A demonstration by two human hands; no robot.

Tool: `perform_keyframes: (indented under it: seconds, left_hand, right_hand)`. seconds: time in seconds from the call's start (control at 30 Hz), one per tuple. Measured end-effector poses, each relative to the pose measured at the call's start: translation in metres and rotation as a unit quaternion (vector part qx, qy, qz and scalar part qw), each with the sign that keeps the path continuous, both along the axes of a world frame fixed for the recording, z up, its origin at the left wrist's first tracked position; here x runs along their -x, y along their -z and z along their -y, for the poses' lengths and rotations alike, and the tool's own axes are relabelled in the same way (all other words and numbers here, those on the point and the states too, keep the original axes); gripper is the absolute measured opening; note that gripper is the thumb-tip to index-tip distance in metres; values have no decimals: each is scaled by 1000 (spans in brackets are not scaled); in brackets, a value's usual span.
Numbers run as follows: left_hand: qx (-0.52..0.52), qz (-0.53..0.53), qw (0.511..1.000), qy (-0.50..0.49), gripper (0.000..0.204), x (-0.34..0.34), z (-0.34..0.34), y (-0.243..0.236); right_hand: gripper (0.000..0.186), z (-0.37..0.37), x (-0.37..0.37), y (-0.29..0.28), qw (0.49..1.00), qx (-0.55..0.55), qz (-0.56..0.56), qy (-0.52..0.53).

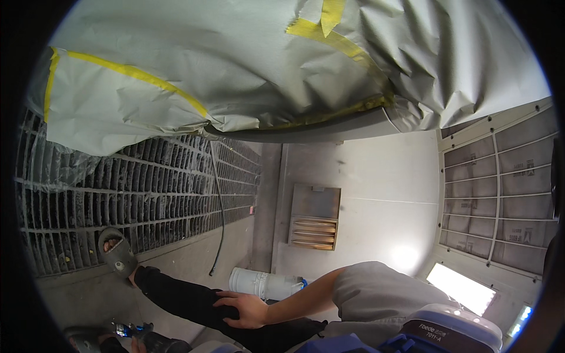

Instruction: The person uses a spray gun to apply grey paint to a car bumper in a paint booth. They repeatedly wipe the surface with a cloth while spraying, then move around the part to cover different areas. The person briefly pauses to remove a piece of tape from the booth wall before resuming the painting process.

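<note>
My right hand (244,309) lies with its fingers spread on the black-trousered leg, palm down, holding nothing. That arm comes in from a grey short sleeve (376,288). At the lower left edge, only a small part of my left hand (139,346) shows, closed around what looks like a spray gun (125,329) with blue and shiny metal parts. Dark shapes beside it are hard to make out. Above both hands, pale masking paper (194,35) covers a large body, held by yellow tape (135,73). A bare grey curved edge (329,130) shows beneath the paper.
A floor grating (147,176) spans the left, with clear plastic film (70,167) over it. A dark hose (219,200) hangs down to the concrete. Beside the leg is a white bucket (259,283). Filter panels (497,188) and a lit lamp (462,288) are at right.
</note>
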State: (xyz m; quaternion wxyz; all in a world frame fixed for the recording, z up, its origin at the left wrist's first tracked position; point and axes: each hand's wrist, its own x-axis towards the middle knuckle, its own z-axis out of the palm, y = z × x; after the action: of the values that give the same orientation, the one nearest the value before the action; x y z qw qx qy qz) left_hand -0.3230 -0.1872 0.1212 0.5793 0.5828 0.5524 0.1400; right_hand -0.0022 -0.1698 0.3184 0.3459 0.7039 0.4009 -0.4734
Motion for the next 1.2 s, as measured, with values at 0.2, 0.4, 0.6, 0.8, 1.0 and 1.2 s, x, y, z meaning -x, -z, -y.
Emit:
perform_keyframes:
  seconds: [0.2, 0.4, 0.6, 0.8, 1.0, 1.2]
  left_hand:
    - [1, -3, 1000, 5, 72, -3, -3, -3]
    - [-7, -6, 1000, 5, 70, -5, 2, -10]
    - [-30, -16, 999, 5, 68, -11, 18, -28]
    - [-44, -29, 999, -3, 65, -13, 33, -34]
    - [-87, -42, 994, -52, 76, -24, 37, -27]
    - [-102, -45, 993, -43, 78, -31, 33, -26]
  right_hand:
    - [56, -7, -4, 0, 1000, 1, -7, -3]
    - [55, -10, -7, 0, 1000, -7, -10, -11]
    - [55, -4, 2, 0, 999, -25, -31, -34]
    - [56, 10, 5, 2, 998, -31, -33, -39]
    - [54, 21, 3, 1, 998, -39, -28, -39]
    - [54, 24, -3, 0, 998, -42, -31, -37]
